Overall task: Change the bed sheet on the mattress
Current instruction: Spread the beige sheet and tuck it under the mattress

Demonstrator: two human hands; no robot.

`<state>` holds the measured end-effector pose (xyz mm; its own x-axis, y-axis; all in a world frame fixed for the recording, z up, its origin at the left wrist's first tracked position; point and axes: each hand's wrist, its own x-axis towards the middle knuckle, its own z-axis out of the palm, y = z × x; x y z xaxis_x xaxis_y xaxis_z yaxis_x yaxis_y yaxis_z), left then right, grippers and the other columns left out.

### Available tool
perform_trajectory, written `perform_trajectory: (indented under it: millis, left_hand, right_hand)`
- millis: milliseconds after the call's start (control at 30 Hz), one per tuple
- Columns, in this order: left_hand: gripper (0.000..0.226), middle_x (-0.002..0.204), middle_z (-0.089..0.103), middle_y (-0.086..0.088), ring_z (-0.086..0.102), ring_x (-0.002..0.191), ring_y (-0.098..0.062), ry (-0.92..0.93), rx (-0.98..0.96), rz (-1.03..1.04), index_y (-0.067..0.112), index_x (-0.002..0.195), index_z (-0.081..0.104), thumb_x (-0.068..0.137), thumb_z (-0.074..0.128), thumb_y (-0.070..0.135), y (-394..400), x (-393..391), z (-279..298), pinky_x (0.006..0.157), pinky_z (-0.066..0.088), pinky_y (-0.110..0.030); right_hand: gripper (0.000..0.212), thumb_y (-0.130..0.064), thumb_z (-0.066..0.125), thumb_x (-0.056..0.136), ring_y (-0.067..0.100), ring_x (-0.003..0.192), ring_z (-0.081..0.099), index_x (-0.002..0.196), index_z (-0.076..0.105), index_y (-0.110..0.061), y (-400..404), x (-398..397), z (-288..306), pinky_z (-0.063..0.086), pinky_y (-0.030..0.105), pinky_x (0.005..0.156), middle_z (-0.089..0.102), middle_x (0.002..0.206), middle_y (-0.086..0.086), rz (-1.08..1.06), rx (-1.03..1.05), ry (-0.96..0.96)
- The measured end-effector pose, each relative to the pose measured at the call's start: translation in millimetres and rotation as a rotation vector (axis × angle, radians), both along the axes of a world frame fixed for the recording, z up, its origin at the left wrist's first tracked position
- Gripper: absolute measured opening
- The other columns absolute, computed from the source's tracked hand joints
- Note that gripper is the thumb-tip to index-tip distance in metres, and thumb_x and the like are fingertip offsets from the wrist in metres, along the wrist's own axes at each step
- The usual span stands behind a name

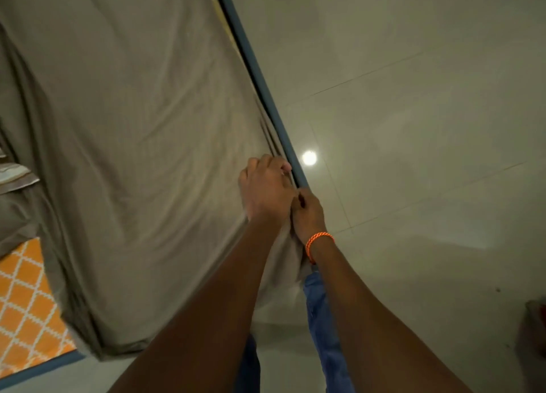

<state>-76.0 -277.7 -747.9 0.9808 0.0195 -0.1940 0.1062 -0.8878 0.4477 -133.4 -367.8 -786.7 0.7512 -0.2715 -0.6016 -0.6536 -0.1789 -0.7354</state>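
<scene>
Head view: grey bed sheet (pixel 124 144) lies spread over the mattress, wrinkled, hanging loose off the left side. Left hand (pixel 266 191) is curled, fingers tucked into the sheet edge against the blue bed frame rail (pixel 266 91). Right hand (pixel 307 212), with an orange bracelet (pixel 317 240), grips the same edge, touching the left. Orange patterned mat (pixel 26 313) at lower left.

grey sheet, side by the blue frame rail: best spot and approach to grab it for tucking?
Pinch the grey sheet at its bunched hem beside the blue rail, coming from the floor side. The slack gathers there, where the left hand and right hand already work.
</scene>
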Motion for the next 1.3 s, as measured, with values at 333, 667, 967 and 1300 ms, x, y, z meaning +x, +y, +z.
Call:
perform_trajectory:
  millis: [333, 667, 967, 1300]
  left_hand:
    - [0.033, 0.101, 0.073, -0.002, 0.055, 0.119, -0.032, -0.110, -0.045, -0.132, 0.012, 0.096, 0.075, 0.096, 0.044, 0.023, 5.7, -17.9, -7.0, 0.103, 0.040, -0.048]
    - [0.019, 0.093, 0.069, -0.005, 0.059, 0.103, -0.029, -0.206, -0.004, -0.290, 0.012, 0.093, 0.070, 0.092, 0.051, 0.011, 7.7, -20.9, -12.4, 0.113, 0.037, -0.057]
    - [0.032, 0.124, 0.068, 0.001, 0.064, 0.115, -0.026, 0.219, 0.477, -0.766, 0.027, 0.123, 0.066, 0.097, 0.050, 0.034, -39.5, -4.0, -20.4, 0.104, 0.037, -0.043]
    - [0.026, 0.108, 0.072, -0.003, 0.068, 0.099, -0.026, 0.296, 0.652, -1.066, 0.024, 0.103, 0.069, 0.098, 0.052, 0.042, -37.7, -18.1, -20.4, 0.088, 0.046, -0.038]
  right_hand:
    - [0.027, -0.032, 0.045, 0.103, 0.014, 0.089, 0.059, 0.109, 0.062, -0.012, 5.9, -25.1, -9.2, 0.049, 0.030, 0.086, 0.062, 0.104, 0.009, -0.101, 0.148, 0.050]
    - [0.017, -0.030, 0.046, 0.110, 0.020, 0.064, 0.056, 0.106, 0.053, -0.015, -35.9, -29.1, 6.1, 0.043, 0.035, 0.056, 0.059, 0.072, 0.006, 0.132, -0.145, -0.153]
    - [0.033, -0.007, 0.071, 0.089, 0.026, 0.052, 0.055, 0.116, 0.052, -0.014, -110.2, -33.5, -10.4, 0.039, 0.027, 0.039, 0.055, 0.083, 0.010, 0.618, -0.983, -0.257]
    - [0.057, -0.012, 0.057, 0.091, 0.035, 0.137, 0.039, 0.146, 0.046, -0.016, -62.8, -58.1, -38.8, 0.047, 0.055, 0.098, 0.036, 0.156, 0.010, 0.432, -0.849, 0.128]
